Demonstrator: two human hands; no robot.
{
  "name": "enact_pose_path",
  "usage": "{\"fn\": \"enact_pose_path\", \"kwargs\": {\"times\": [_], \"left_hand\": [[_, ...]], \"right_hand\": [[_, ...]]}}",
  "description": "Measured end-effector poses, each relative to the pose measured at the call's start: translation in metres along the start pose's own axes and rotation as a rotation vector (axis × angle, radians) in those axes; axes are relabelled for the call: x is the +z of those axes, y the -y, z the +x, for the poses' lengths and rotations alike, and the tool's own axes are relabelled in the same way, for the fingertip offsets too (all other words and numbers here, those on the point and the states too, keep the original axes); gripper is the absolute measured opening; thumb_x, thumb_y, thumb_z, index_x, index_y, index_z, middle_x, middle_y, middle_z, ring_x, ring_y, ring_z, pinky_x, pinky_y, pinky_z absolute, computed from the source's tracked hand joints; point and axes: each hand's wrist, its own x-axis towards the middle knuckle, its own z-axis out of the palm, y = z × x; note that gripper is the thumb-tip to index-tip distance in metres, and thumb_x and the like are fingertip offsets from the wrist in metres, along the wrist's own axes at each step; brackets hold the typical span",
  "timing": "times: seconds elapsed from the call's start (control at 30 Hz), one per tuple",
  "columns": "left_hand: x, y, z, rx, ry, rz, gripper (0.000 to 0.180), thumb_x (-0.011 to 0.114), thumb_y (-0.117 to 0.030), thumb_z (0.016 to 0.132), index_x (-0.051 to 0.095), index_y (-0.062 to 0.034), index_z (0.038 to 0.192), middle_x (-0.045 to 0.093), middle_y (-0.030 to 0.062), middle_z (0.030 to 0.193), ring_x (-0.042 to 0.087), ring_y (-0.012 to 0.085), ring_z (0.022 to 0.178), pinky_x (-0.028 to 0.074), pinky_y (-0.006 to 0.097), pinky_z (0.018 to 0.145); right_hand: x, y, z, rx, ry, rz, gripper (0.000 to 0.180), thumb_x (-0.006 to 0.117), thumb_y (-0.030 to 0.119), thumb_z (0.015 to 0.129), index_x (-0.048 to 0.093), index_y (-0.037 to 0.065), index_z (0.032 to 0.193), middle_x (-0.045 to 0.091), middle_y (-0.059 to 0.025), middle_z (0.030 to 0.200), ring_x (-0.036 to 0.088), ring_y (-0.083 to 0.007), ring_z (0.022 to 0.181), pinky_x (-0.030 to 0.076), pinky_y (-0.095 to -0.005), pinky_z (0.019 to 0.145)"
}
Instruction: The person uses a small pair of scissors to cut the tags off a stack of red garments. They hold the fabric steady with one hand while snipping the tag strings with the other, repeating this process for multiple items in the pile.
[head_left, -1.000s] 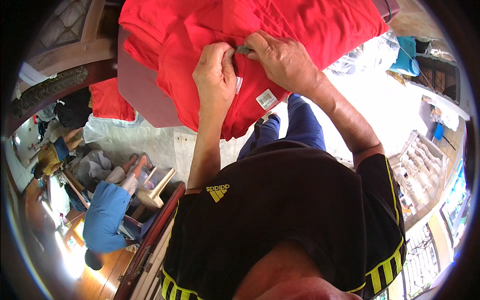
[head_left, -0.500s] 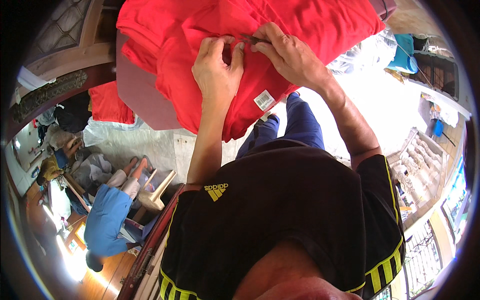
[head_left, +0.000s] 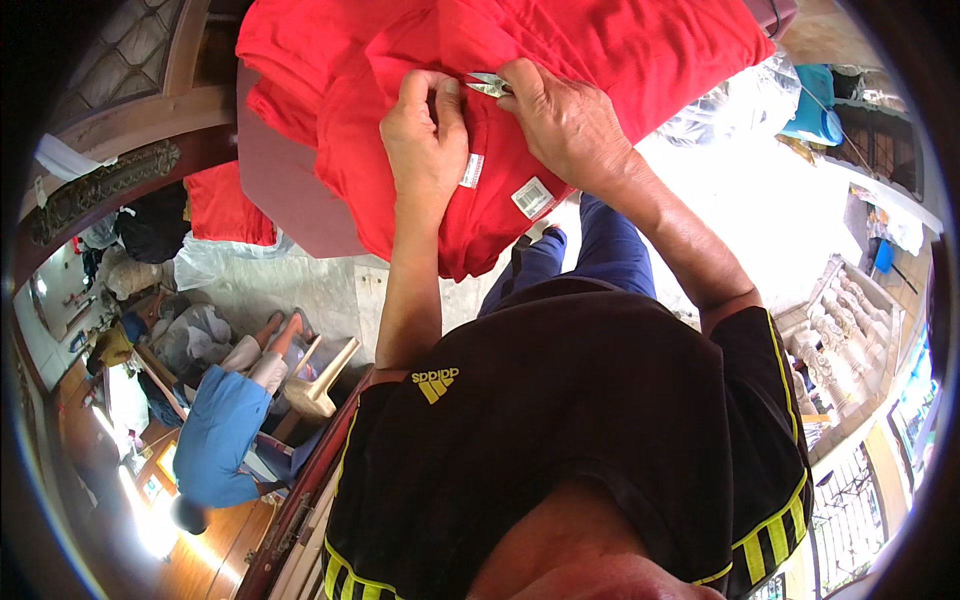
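A red garment [head_left: 600, 60] lies spread in front of me, with white labels [head_left: 533, 197] hanging near its lower edge. My left hand [head_left: 425, 140] pinches a fold of the red cloth. My right hand [head_left: 565, 120] holds small metal thread snips [head_left: 487, 84], whose tips point left at the spot by my left thumb. The two hands almost touch.
More red cloth [head_left: 222, 205] lies at the left by a plastic bag. A person in a blue shirt [head_left: 225, 435] sits on a low stool at the lower left. A blue container [head_left: 812, 105] stands upper right, railings [head_left: 850, 330] at the right.
Both hands have shifted slightly along the garment. The snips, earlier mostly hidden by my right hand, now show at the cloth beside my left thumb.
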Motion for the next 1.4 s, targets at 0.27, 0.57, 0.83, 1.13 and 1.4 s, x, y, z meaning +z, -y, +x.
{"fn": "enact_pose_path", "kwargs": {"times": [0.27,0.57,0.83,1.13,1.4], "left_hand": [[0.004,-0.003,-0.006,0.147,-0.051,0.164,0.009,0.061,-0.009,0.100,0.057,-0.0031,0.095,0.068,0.0095,0.076,0.064,0.0149,0.065,0.051,0.032,0.058],[-0.002,0.007,-0.006,0.042,-0.026,-0.093,0.006,0.058,0.000,0.099,0.056,-0.0018,0.094,0.067,0.0093,0.077,0.066,0.0180,0.064,0.050,0.034,0.057],[-0.037,-0.020,-0.027,0.186,0.327,-0.142,0.005,0.064,-0.003,0.095,0.064,0.0000,0.091,0.065,0.0109,0.087,0.066,0.0212,0.072,0.051,0.034,0.064],[-0.023,-0.032,-0.012,0.123,0.081,0.159,0.011,0.076,-0.006,0.086,0.072,0.0002,0.094,0.069,0.0103,0.090,0.068,0.0190,0.073,0.054,0.031,0.067],[-0.009,0.002,-0.012,0.004,0.008,-0.063,0.007,0.072,-0.006,0.090,0.071,0.0002,0.094,0.070,0.0077,0.080,0.065,0.0155,0.065,0.051,0.030,0.059]], "right_hand": [[0.002,0.000,0.006,-0.029,0.016,0.001,0.019,0.060,0.016,0.096,0.047,0.006,0.105,0.065,-0.0156,0.080,0.068,-0.0343,0.063,0.053,-0.0434,0.051],[-0.011,-0.013,0.005,-0.020,0.129,0.190,0.023,0.063,0.020,0.097,0.051,0.008,0.111,0.069,-0.0170,0.085,0.070,-0.0374,0.075,0.055,-0.0454,0.059],[-0.026,-0.023,0.005,0.054,0.161,0.384,0.019,0.064,0.016,0.097,0.057,0.004,0.109,0.070,-0.0150,0.097,0.071,-0.0346,0.082,0.056,-0.0423,0.068],[-0.015,-0.015,0.013,0.116,0.072,0.289,0.028,0.069,0.013,0.091,0.057,0.007,0.115,0.073,-0.0131,0.090,0.073,-0.0327,0.084,0.058,-0.0418,0.069],[-0.009,-0.024,0.001,0.012,0.057,0.230,0.034,0.068,0.006,0.086,0.055,0.012,0.116,0.072,-0.0125,0.086,0.072,-0.0320,0.076,0.058,-0.0414,0.063]]}}
